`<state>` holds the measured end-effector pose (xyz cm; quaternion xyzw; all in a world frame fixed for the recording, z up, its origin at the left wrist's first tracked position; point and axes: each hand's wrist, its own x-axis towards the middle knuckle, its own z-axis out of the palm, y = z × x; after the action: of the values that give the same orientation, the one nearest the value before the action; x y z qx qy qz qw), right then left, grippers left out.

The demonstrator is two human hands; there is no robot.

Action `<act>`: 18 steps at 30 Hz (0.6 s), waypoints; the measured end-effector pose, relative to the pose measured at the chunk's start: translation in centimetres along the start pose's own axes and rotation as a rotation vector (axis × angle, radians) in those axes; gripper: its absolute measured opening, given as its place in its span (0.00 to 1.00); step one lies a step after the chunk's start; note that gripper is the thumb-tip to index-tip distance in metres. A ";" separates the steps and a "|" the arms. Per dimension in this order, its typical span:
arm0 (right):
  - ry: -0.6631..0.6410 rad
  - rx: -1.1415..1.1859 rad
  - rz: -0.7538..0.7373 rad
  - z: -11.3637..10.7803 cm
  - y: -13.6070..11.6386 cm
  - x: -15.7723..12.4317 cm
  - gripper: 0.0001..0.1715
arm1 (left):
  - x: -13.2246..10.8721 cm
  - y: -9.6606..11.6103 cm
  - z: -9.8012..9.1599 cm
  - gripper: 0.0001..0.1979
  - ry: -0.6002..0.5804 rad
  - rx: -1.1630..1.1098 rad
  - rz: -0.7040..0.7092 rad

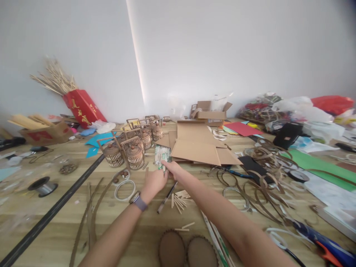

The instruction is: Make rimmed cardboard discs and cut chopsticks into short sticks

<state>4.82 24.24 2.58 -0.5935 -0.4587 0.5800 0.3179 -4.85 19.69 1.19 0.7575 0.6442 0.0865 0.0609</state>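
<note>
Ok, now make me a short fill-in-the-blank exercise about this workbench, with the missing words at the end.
The watch is worn on the person's ____ wrist.
The left grip and right grip are at a green-and-white packet, beside flat brown sheets made of ____.
The tall bag holding thin sticks is coloured ____.
The long straight strip beside the spool is coloured ____.
Missing words: left; cardboard; red; black.

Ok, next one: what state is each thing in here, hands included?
Packet: open or sealed, unclear
Left hand: by the packet's near end, grip unclear
Right hand: over the packet, grip unclear
Small baskets: upright, handles up
Cardboard sheets: stacked unevenly
Back box: open, flaps out
Red bag: tilted, long sticks poking out
Short sticks: loose, scattered
Brown strips at right: curled, tangled
</note>
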 end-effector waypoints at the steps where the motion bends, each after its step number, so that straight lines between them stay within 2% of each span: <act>1: -0.009 -0.023 0.030 -0.3 -0.2 -0.1 0.20 | -0.4 0.1 -0.1 0.14 -0.013 -0.004 0.039; 8: -0.114 -0.134 0.131 -2.0 -1.0 -1.6 0.20 | -2.6 0.0 -0.4 0.15 -0.003 -0.003 0.243; 12: -0.193 -0.187 0.140 -3.2 -0.7 -3.2 0.20 | -4.6 0.7 1.3 0.15 -0.027 0.006 0.437; 15: -0.233 -0.235 0.134 -4.8 -0.1 -5.2 0.19 | -6.0 1.3 3.0 0.26 -0.045 0.009 0.559; 18: -0.270 -0.274 0.090 -6.9 0.5 -7.8 0.13 | -6.5 2.2 4.2 0.31 -0.040 0.005 0.607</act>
<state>12.43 18.00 6.14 -0.5681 -0.5446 0.6001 0.1435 -2.86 12.99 -2.80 0.9171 0.3872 0.0845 0.0429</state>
